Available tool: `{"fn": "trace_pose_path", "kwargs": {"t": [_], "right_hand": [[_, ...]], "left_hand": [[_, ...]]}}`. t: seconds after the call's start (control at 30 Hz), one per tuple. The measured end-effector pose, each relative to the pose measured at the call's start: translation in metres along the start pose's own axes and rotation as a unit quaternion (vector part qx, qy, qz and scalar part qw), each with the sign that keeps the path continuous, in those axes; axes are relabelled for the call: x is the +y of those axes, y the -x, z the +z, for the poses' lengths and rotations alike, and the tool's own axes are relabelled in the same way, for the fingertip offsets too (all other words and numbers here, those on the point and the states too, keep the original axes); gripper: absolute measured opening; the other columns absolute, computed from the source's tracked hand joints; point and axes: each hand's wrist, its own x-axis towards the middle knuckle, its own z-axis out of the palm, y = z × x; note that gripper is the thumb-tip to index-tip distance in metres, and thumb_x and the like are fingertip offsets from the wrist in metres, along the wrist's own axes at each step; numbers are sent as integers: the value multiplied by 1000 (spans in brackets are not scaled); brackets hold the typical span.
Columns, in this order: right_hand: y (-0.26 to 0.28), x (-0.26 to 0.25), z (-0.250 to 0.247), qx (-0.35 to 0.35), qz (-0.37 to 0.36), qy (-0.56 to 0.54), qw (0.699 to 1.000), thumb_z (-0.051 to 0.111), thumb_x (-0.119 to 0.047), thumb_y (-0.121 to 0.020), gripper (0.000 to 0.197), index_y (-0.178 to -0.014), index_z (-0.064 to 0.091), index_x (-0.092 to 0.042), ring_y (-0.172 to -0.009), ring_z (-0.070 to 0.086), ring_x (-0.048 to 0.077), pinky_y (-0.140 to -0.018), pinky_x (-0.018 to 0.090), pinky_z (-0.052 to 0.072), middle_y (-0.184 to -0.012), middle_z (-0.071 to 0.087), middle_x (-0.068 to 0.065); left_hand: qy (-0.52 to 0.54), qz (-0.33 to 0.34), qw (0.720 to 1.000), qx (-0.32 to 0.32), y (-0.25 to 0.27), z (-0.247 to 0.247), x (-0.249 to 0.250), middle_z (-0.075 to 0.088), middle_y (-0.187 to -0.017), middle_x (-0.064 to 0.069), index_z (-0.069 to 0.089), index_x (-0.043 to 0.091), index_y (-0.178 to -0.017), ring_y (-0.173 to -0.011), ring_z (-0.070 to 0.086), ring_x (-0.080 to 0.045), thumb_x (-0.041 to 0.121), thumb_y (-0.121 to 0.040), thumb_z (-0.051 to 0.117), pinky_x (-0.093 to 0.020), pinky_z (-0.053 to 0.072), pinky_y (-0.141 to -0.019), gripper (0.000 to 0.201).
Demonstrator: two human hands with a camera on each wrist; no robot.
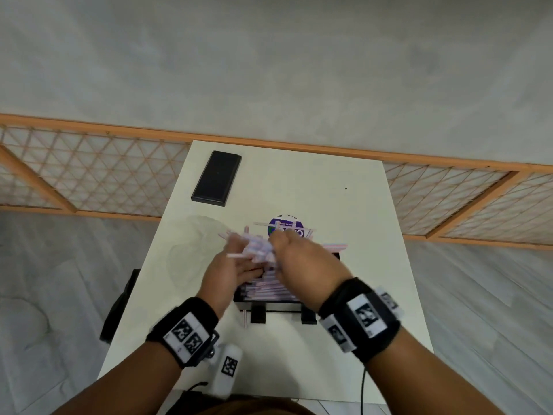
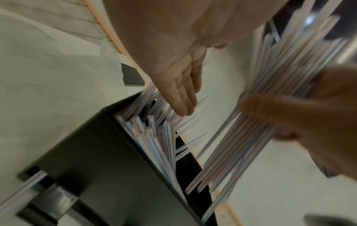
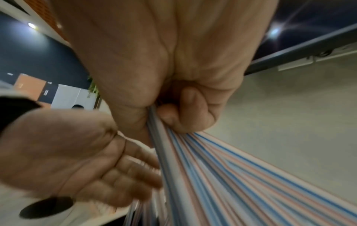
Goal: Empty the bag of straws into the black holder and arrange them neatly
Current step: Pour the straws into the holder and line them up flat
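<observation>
My right hand (image 1: 299, 259) grips a bundle of blue- and red-striped straws (image 1: 258, 250) in its curled fingers, above the black holder (image 1: 269, 307) on the white table. In the right wrist view the straw bundle (image 3: 231, 175) fans out from my right hand (image 3: 173, 76). My left hand (image 1: 236, 265) lies against the bundle's left side with straight fingers (image 2: 181, 91) and grips nothing. Several straws (image 2: 154, 137) lie unevenly inside the holder (image 2: 92, 152). The crumpled clear bag (image 1: 194, 244) lies left of my hands.
A black lid (image 1: 217, 178) lies at the table's far left corner. A round purple label (image 1: 285, 227) and a few loose straws (image 1: 332, 244) lie beyond the holder. One straw (image 1: 244, 319) rests by the holder's front left foot. A dark chair (image 1: 119, 307) stands at the table's left edge.
</observation>
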Motion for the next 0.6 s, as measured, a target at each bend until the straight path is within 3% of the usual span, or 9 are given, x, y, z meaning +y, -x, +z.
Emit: {"fn": "trace_pose_path", "kwargs": {"t": [0.07,0.13,0.2,0.37,0.47,0.6], "right_hand": [[-5,-5,18,-26,5,15,1000,43,-4,-96,34,-130,42,-6,-96,63,35,-67,40,41,-118,53,15],[-8,-9,34,-55,12,24,998,40,-1,-97,36,-133,39,-4,-102,62,36,-77,43,48,-123,51,17],[-13,-10,50,-64,16,26,997,41,-1,-96,36,-132,39,-3,-104,62,38,-83,45,51,-124,51,18],[-29,-7,79,-39,29,3,999,45,-2,-94,36,-129,45,-3,-100,63,40,-82,48,54,-123,51,20],[-29,0,90,-13,5,-24,1000,57,-11,-92,43,-133,47,-3,-98,61,39,-81,49,55,-122,51,18],[-15,14,93,19,13,-75,997,76,-35,-83,63,-136,49,-12,-105,58,32,-88,43,54,-123,49,9]], "left_hand": [[35,-1,999,20,1,-12,1,76,-113,-13,69,8,-119,-107,73,-28,54,-108,25,-42,54,-96,64],[28,15,999,24,2,-24,-2,74,-120,-12,67,7,-125,-115,69,-26,59,-106,20,-44,50,-103,73],[-11,45,999,21,2,-32,-8,75,-120,-8,69,10,-123,-117,68,-22,58,-106,21,-42,47,-106,69],[-161,174,971,6,7,-36,-32,74,-118,1,72,24,-117,-114,67,-17,61,-97,34,-37,49,-100,56],[-172,190,966,32,5,-30,-42,73,-115,8,71,25,-115,-110,67,-10,58,-94,41,-33,52,-98,49],[-204,189,960,29,2,-26,-60,69,-120,7,66,27,-121,-114,64,-10,59,-96,43,-41,51,-102,47]]}}
